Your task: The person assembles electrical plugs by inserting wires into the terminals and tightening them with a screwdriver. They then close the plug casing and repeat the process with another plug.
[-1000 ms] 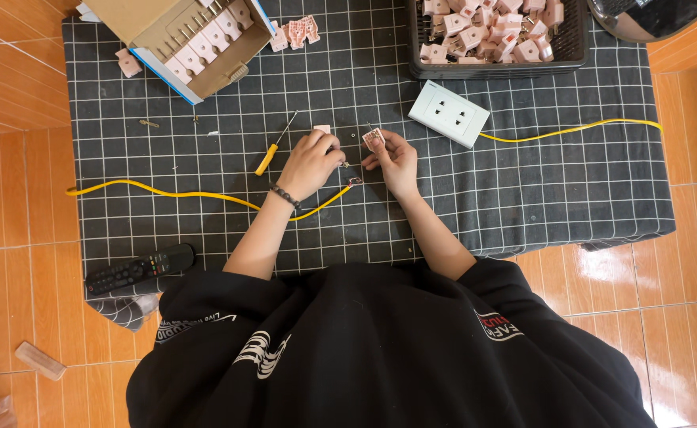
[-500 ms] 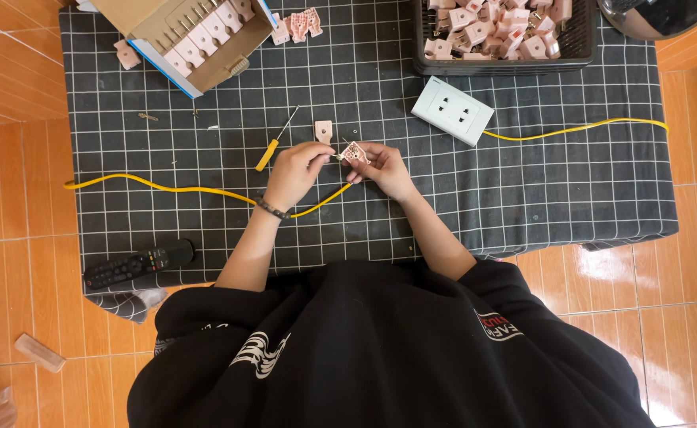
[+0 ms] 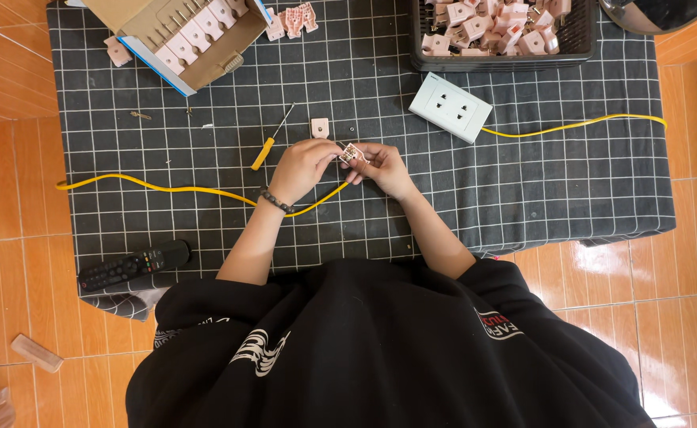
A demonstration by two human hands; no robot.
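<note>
Both my hands meet over the dark checked mat (image 3: 166,150). My left hand (image 3: 305,168) and my right hand (image 3: 381,166) pinch one small pink socket part (image 3: 353,153) between their fingertips, its metal contacts facing up. A yellow cable (image 3: 166,189) runs from the left under my left wrist. A second pink part (image 3: 320,127) lies just beyond my hands. A yellow-handled screwdriver (image 3: 267,144) rests to the left of my left hand.
A white twin socket box (image 3: 450,107) with a yellow lead lies at right. A black basket (image 3: 500,32) holds several pink parts. An open cardboard box (image 3: 186,36) of parts sits at back left. A black remote (image 3: 134,265) lies at the mat's near-left edge.
My hands have drawn together and a little nearer to me, and both now hold the pink part, which has turned contacts up.
</note>
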